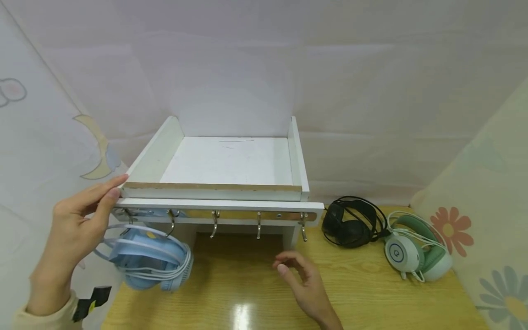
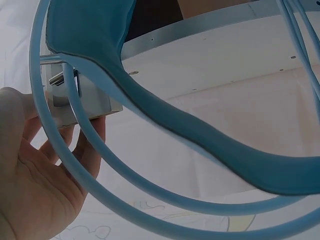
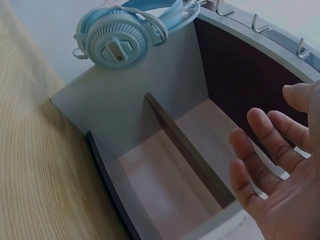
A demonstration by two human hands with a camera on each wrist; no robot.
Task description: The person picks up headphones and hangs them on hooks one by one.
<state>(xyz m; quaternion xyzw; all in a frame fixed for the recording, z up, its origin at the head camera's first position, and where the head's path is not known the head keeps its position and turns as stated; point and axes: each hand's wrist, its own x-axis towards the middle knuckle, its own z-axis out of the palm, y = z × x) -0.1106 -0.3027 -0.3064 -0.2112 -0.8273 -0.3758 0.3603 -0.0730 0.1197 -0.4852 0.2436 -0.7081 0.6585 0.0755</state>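
Observation:
Light-blue headphones (image 1: 144, 256), with their cable wound around them, hang at the left end of a hook rail (image 1: 243, 205) on the front of a white shelf (image 1: 301, 160). At that same end, my left hand (image 1: 78, 224) grips the shelf's corner with its fingers and thumb. In the left wrist view, the blue headband (image 2: 165, 117) crosses in front of part of the hand. My right hand (image 1: 305, 286), its fingers loosely bent and holding nothing, is in front of the shelf's right side, above the wooden table (image 1: 243, 275).
Several bare metal hooks (image 1: 259, 224) line the rail right of the headphones. Black headphones (image 1: 350, 224) lie on the table to the right, beside white and green headphones (image 1: 406, 252). A divider (image 3: 185, 145) splits the shelf's lower part. Printed cloth walls (image 1: 383, 114) stand behind and at both sides.

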